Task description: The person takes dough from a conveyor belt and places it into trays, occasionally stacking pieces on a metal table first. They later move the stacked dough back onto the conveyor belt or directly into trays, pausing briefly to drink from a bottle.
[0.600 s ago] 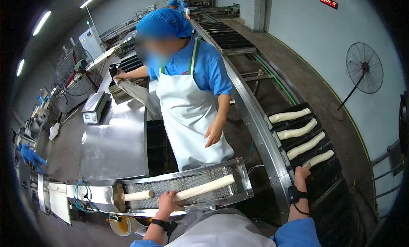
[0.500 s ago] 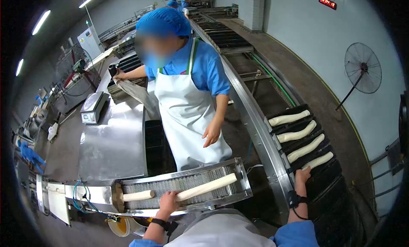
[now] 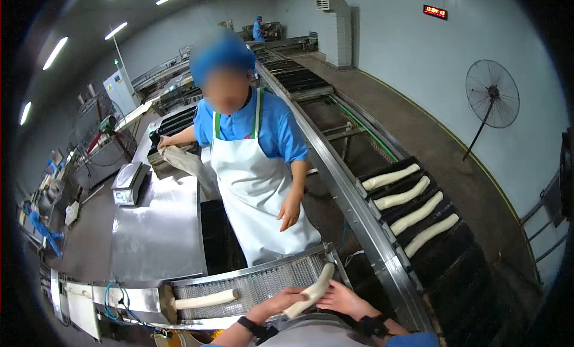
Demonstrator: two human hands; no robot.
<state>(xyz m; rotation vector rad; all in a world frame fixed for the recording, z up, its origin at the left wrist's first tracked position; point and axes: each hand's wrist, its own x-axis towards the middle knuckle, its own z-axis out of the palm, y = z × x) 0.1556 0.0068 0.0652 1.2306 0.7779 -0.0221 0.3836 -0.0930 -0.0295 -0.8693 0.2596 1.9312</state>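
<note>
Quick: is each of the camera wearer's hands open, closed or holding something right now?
Left hand: closed on a pale dough roll.
Right hand: open, touching the same roll's other side.

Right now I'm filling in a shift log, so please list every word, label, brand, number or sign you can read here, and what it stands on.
"13:04:13", in red digits on the wall clock.
The scale: its display is too small and blurred to read.
The small red mark at the bib of the co-worker's apron: too small to tell whether it is lettering.
No other text is legible.
</note>
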